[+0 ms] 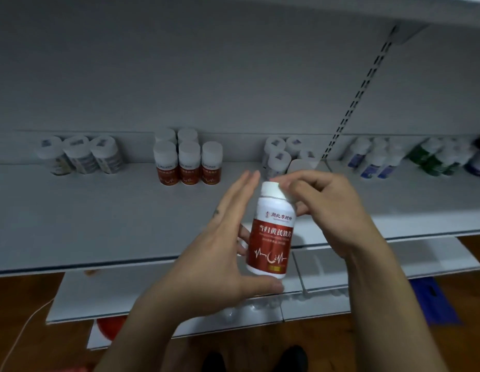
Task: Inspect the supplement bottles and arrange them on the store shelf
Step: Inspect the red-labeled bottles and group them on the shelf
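I hold a white supplement bottle with a red label and a white cap upright in front of the shelf. My left hand supports it: the thumb is under the base, two fingers stretch straight up beside it and the others lie behind it. My right hand grips the cap and neck with curled fingers. Matching red-labelled bottles stand in a cluster at the back of the shelf, apart from my hands.
Other groups stand along the shelf's back: grey-labelled bottles at the left, white bottles behind my hands, blue-labelled and green-labelled ones at the right. A slotted upright divides the bays. Lower shelves jut out below.
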`<state>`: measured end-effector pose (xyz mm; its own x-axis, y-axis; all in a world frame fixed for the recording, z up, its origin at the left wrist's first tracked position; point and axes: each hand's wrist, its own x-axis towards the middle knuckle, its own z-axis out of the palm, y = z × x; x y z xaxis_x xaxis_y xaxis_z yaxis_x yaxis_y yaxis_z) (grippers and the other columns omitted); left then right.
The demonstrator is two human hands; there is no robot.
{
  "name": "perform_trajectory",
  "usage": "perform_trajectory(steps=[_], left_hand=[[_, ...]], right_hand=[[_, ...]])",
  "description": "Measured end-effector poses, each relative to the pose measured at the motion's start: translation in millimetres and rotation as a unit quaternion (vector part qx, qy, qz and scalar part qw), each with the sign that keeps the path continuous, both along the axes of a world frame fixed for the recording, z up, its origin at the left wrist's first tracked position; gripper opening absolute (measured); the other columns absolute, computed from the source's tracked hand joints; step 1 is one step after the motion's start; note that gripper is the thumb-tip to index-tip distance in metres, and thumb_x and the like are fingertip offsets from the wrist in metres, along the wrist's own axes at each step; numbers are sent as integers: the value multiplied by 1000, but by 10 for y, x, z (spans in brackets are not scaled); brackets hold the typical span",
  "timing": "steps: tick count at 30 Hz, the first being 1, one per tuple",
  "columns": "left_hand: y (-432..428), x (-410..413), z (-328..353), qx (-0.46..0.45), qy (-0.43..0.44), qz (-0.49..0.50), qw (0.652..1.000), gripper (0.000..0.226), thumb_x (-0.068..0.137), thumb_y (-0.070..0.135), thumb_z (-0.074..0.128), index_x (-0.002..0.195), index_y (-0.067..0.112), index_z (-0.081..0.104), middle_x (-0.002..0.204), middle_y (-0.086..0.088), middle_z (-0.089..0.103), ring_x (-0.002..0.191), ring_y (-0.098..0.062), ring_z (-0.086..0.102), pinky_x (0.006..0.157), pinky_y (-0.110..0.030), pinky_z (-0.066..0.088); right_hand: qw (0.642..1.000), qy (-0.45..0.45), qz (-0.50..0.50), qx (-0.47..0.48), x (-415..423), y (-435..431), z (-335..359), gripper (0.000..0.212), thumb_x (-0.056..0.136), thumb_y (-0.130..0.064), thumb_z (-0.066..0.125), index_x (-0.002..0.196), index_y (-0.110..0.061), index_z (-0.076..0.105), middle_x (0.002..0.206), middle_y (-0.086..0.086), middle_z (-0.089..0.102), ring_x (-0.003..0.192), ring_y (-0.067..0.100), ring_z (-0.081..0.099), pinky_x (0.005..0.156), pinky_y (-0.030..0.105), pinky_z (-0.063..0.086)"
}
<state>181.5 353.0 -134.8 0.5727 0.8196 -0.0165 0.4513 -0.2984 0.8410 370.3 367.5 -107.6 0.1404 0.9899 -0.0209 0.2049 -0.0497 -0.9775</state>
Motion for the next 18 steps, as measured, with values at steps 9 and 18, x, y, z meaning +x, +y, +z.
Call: perform_trajectory(steps=[9,18], left_hand=[[-19,6,-16,-2,-50,-21,999,126,56,39,93,142,61,4,139,43,7,107,9,50,73,-7,48],[79,-79,-87,20,-67,19,997,131,57,44,90,145,53,-6,141,35,9,110,15,43,76,-2,43]], right_hand=[[992,121,7,-35,-100,-88,-213,26,69,-36,71,83,-14,70,77,0,70,73,13,64,69,27,52],[970,192,92,-114,-186,-312,-435,46,78,-23,68,123,-15,63,104,18,73,94,29,71,77,31,57]])
